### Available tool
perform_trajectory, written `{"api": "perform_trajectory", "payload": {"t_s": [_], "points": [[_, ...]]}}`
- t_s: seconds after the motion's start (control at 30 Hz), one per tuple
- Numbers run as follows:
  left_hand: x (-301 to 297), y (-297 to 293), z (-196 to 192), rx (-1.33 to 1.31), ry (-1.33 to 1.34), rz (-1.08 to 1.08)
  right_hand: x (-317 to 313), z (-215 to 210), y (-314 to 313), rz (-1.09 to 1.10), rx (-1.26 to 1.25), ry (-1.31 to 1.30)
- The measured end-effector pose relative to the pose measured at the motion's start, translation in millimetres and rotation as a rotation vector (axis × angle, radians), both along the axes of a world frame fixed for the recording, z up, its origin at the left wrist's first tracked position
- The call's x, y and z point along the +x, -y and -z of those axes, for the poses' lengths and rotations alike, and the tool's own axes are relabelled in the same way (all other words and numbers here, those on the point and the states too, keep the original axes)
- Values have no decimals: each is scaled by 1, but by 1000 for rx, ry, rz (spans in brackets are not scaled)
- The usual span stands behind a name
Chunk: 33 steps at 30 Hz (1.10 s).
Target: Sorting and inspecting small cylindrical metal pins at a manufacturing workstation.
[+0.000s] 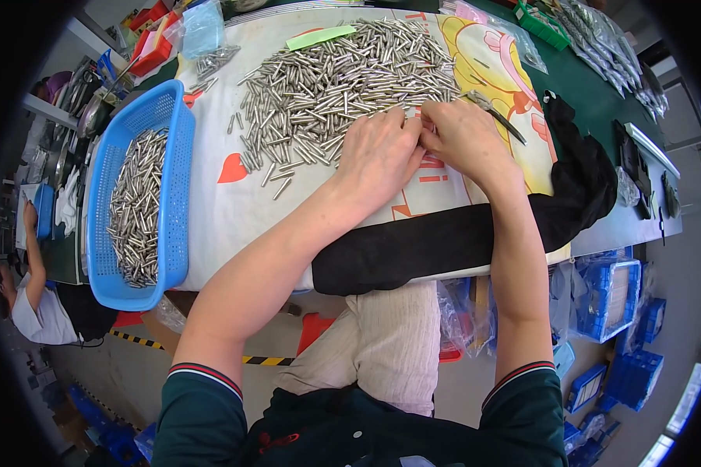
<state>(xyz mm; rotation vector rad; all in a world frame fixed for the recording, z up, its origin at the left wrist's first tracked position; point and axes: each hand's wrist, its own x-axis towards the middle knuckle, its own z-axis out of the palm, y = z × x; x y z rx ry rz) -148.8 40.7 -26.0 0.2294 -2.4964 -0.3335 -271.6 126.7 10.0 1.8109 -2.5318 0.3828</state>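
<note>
Hands meet at near edge of metal pin pile (pixel 343 78): left hand (pixel 378 156) and right hand (pixel 463 136) pinch 1 small pin (pixel 410 114).

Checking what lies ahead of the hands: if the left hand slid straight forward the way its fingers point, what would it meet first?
The left hand points up the table, so it would most likely run into the heap of small metal pins on the white cloth; its fingertips already sit at the heap's near edge.

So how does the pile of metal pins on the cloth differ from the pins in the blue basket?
The pile on the cloth is larger and spreads loose with stray pins at its edges; the pins in the blue basket form a narrower heap held in by the basket's walls. Both hands, left hand and right hand, work at the cloth pile's near edge; the basket pins lie untouched. Both look like the same short silver rods.
</note>
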Motion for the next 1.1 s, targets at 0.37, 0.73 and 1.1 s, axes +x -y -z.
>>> {"api": "perform_trajectory", "payload": {"t_s": [0.37, 0.73, 1.1], "points": [[-1, 0, 0, -2, -9, 4, 0, 0, 0, -5, -11, -8], [0, 1, 2, 1, 11, 7, 3, 1, 1, 3, -1, -25], [0, 0, -1, 5, 29, 6, 1, 1, 1, 1, -8, -25]]}}
